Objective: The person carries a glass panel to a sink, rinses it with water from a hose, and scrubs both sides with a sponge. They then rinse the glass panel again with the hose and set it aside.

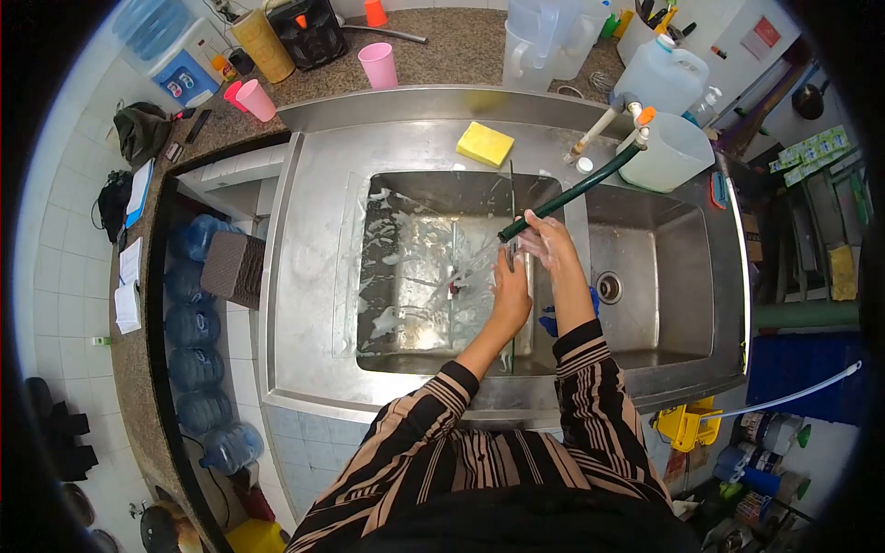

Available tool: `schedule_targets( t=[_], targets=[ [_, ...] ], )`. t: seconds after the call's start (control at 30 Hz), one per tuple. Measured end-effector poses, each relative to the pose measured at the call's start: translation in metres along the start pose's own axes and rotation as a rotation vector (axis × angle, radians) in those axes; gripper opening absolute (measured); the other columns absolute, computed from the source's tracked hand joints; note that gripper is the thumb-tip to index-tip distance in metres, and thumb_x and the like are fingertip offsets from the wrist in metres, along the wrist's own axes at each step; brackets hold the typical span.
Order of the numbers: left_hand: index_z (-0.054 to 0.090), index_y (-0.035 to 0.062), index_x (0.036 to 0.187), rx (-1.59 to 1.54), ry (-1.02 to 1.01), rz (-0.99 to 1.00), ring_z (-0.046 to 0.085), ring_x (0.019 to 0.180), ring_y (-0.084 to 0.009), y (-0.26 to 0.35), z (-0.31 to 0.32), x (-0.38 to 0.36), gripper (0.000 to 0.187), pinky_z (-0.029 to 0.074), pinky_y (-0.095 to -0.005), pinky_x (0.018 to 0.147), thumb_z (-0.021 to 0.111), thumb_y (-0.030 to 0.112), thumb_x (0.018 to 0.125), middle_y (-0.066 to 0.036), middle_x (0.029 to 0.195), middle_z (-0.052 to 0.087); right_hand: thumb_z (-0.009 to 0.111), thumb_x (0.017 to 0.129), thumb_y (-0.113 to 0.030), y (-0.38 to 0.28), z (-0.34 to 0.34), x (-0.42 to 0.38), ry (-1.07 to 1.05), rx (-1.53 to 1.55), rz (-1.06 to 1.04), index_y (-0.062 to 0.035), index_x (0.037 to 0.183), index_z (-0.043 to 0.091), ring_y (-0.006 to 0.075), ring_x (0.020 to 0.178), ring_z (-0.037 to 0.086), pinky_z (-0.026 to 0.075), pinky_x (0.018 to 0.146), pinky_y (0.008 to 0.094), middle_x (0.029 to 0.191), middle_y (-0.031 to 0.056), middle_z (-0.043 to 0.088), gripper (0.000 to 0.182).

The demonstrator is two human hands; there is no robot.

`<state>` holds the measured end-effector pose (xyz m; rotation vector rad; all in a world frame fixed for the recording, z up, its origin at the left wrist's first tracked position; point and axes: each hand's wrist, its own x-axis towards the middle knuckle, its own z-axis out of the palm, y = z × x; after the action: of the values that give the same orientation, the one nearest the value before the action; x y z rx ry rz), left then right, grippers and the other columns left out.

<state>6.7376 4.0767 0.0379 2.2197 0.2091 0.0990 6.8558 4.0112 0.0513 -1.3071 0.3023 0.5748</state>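
Observation:
A clear flat pane (348, 267), wet and streaked with suds, spans the left sink basin. Its dark right edge runs beneath my hands. My left hand (512, 293) has its fingers closed at that edge, just under the end of a green hose (585, 186). My right hand (551, 244), wet with foam, has its fingers around the hose near its tip. Water sprays leftward from there over the pane. The hose comes from a tap (641, 118) with an orange handle at the back.
A yellow sponge (485, 144) sits on the sink's back ledge. The right basin (636, 267) has a drain, with something blue (550, 323) by my right wrist. Pink cups (378, 66), clear jugs (544, 46) and a white bucket (666, 157) stand behind. Large water bottles (194, 327) fill the left shelf.

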Motion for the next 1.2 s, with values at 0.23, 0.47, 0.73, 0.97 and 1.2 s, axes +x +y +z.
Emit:
schedule_targets(
  t=[0.23, 0.47, 0.73, 0.97, 1.2],
  targets=[
    [0.023, 0.0075, 0.131, 0.003, -0.095, -0.066, 0.017, 0.118, -0.0593, 0.015, 0.021, 0.004, 0.075, 0.032, -0.0694, 0.081, 0.055, -0.013, 0.066, -0.027, 0.138, 0.004, 0.071, 0.07, -0.036, 0.006, -0.011, 0.01, 0.028, -0.095, 0.016, -0.0044, 0.089, 0.051, 0.0153, 0.081, 0.047, 0.033, 0.063, 0.0301, 0.085, 0.0044, 0.052, 0.042],
    [0.021, 0.0059, 0.132, 0.088, -0.15, -0.085, 0.019, 0.115, -0.0611, 0.021, 0.039, 0.007, 0.067, 0.034, -0.0697, 0.078, 0.053, -0.002, 0.074, -0.028, 0.138, 0.002, 0.072, 0.068, -0.036, -0.002, -0.013, 0.007, 0.058, -0.21, 0.035, -0.0046, 0.084, 0.052, 0.0145, 0.077, 0.046, 0.031, 0.059, 0.0306, 0.081, 0.0041, 0.052, 0.041],
    [0.014, 0.0058, 0.135, 0.109, -0.19, -0.118, 0.014, 0.117, -0.0608, 0.023, 0.067, 0.009, 0.075, 0.032, -0.0695, 0.08, 0.053, 0.037, 0.079, -0.025, 0.14, -0.001, 0.074, 0.065, -0.026, 0.001, -0.017, 0.012, 0.122, -0.334, -0.074, 0.0009, 0.076, 0.056, 0.0126, 0.072, 0.047, 0.036, 0.063, 0.0285, 0.074, 0.0037, 0.052, 0.034],
    [0.008, 0.004, 0.138, 0.065, -0.301, -0.135, 0.0, 0.124, -0.0545, 0.033, 0.073, 0.011, 0.074, 0.015, -0.0705, 0.089, 0.046, 0.037, 0.084, -0.023, 0.142, -0.006, 0.073, 0.064, -0.02, 0.0, -0.01, 0.01, 0.207, -0.366, -0.042, 0.0005, 0.081, 0.061, 0.0139, 0.069, 0.05, 0.039, 0.062, 0.0269, 0.076, 0.0051, 0.056, 0.029],
    [0.008, 0.0026, 0.138, 0.163, -0.51, -0.045, -0.012, 0.128, -0.0456, 0.027, 0.086, 0.014, 0.073, -0.004, -0.0693, 0.091, 0.034, 0.046, 0.086, -0.022, 0.143, -0.004, 0.073, 0.063, -0.026, 0.013, -0.021, 0.024, 0.311, -0.563, -0.071, 0.0004, 0.074, 0.059, 0.0163, 0.072, 0.051, 0.04, 0.065, 0.0313, 0.074, 0.0069, 0.056, 0.032]
  ],
)
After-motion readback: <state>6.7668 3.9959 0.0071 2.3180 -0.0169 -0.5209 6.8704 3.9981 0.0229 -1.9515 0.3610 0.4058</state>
